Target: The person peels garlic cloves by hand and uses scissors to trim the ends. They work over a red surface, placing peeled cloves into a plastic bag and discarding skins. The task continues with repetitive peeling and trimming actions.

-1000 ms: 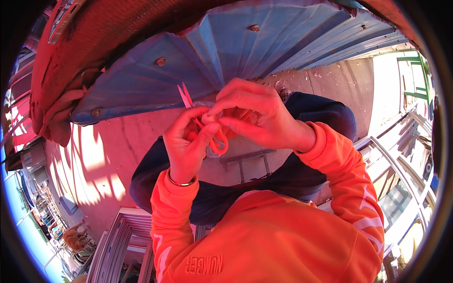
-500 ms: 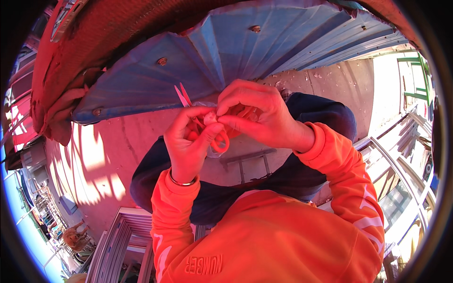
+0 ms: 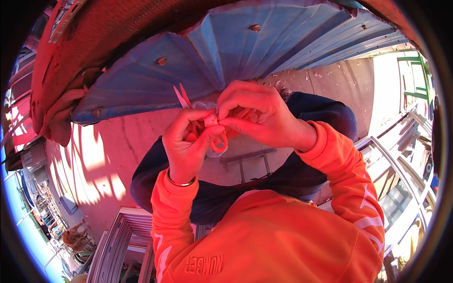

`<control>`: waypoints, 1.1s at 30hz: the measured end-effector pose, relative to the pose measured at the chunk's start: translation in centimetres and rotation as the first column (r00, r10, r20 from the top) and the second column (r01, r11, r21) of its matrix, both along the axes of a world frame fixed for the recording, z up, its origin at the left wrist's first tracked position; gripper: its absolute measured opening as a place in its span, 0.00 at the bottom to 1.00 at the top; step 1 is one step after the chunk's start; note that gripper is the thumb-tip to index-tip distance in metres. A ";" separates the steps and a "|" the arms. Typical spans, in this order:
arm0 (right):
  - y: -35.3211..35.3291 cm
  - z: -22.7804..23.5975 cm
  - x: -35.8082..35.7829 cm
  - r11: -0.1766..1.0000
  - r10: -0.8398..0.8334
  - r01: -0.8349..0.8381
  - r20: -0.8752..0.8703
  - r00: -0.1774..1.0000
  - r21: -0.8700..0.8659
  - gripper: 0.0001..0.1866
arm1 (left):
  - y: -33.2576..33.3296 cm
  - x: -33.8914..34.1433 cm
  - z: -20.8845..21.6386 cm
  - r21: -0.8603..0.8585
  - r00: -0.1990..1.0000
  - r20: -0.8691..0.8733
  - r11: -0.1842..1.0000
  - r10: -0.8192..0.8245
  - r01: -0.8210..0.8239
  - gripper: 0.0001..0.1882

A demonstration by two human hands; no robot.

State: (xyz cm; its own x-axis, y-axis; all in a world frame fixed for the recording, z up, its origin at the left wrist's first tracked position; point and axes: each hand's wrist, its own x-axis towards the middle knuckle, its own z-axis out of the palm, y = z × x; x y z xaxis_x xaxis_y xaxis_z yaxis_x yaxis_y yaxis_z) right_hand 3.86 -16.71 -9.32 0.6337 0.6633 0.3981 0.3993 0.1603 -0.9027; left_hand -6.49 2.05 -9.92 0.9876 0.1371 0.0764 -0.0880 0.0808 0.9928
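Observation:
My left hand (image 3: pixel 185 139) pinches a small pale, rounded piece (image 3: pixel 211 120) between thumb and forefinger. The thumb and fingertips of my right hand (image 3: pixel 262 113) close on the same piece from the right. A pair of scissors (image 3: pixel 181 98) with a ring handle shows around my left hand, blades pointing away from me. Whether the left fingers hold the scissors or they rest below is hidden. Under both hands lies a clear plastic bag (image 3: pixel 216 153), with reddish pieces (image 3: pixel 245 114) partly visible beside the right fingers; their kind cannot be made out.
My knees in dark trousers (image 3: pixel 325 111) flank the bag. A blue corrugated metal sheet (image 3: pixel 226 42) with bolts stands ahead, under a red cover (image 3: pixel 118 33). Frames (image 3: pixel 120 240) are stacked at lower left, with more frames (image 3: pixel 401 170) at right. A brown animal (image 3: pixel 75 238) is at far left.
The pale piece shows a little more between my fingertips, and my left hand has shifted very slightly. Both hands otherwise stay in place.

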 end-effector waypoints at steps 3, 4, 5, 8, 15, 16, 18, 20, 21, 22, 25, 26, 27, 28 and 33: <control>0.0 0.1 -0.2 1.000 -0.001 0.000 -0.066 0.998 -0.016 0.09 | 0.1 0.1 -0.1 0.029 1.000 0.026 1.000 -0.006 0.006 0.13; 0.0 0.0 -0.2 1.000 -0.006 0.005 -0.063 0.998 -0.018 0.09 | 0.1 0.1 -0.1 0.024 1.000 0.022 1.000 -0.006 0.006 0.13; 0.1 0.0 -0.2 1.000 -0.010 0.009 -0.060 0.998 -0.019 0.08 | 0.1 0.1 -0.1 0.019 1.000 0.017 1.000 -0.005 0.005 0.13; 0.0 0.1 -0.1 0.999 -0.010 0.009 -0.046 0.999 -0.037 0.09 | 0.1 0.1 -0.2 0.021 1.000 0.023 1.000 -0.006 0.006 0.13; -0.1 0.1 0.2 0.999 0.008 -0.005 0.054 0.998 -0.044 0.08 | 0.2 0.1 -0.5 0.019 0.998 0.057 0.999 -0.030 0.029 0.14; -0.1 0.0 0.1 0.998 0.028 -0.026 0.033 0.999 -0.061 0.08 | 0.2 0.1 -0.5 0.027 0.998 0.053 0.999 -0.033 0.032 0.14; -0.3 0.1 0.0 0.995 0.052 -0.055 -0.037 0.998 -0.081 0.08 | 0.1 0.2 -0.1 0.053 0.998 0.044 0.998 -0.036 0.033 0.14; -0.4 0.2 -0.1 0.993 0.051 -0.065 -0.132 0.990 -0.103 0.08 | -0.2 0.2 0.6 0.017 1.000 -0.002 0.999 -0.028 0.028 0.14; -0.4 0.3 -0.1 0.994 0.035 -0.046 -0.116 0.993 -0.096 0.08 | -0.2 0.2 0.8 -0.002 0.999 -0.024 1.000 -0.025 0.025 0.14; -0.4 0.3 -0.1 0.996 0.019 -0.028 -0.100 0.995 -0.087 0.08 | -0.1 0.1 0.7 0.007 0.999 -0.028 1.000 -0.022 0.022 0.14; -0.4 0.4 0.0 0.997 0.008 -0.012 -0.050 0.999 -0.071 0.08 | 0.1 0.0 0.4 0.033 1.000 -0.026 0.999 -0.010 0.011 0.15; -0.4 0.4 0.0 0.998 0.010 -0.013 -0.034 0.999 -0.067 0.08 | 0.1 0.1 0.3 0.040 1.000 -0.018 0.999 -0.003 0.004 0.15; -0.4 0.4 0.0 0.997 0.009 -0.012 -0.046 0.999 -0.077 0.08 | 0.1 0.1 0.2 0.048 1.000 -0.010 0.999 0.003 -0.002 0.16; -0.4 0.3 0.0 0.996 0.007 -0.012 -0.058 0.998 -0.087 0.08 | 0.0 0.1 0.1 0.078 1.000 0.009 0.997 0.020 -0.021 0.16; -0.4 0.4 -0.2 0.993 -0.004 -0.006 -0.084 0.996 -0.119 0.07 | -0.1 0.2 -1.1 0.189 0.995 0.065 0.978 0.075 -0.086 0.17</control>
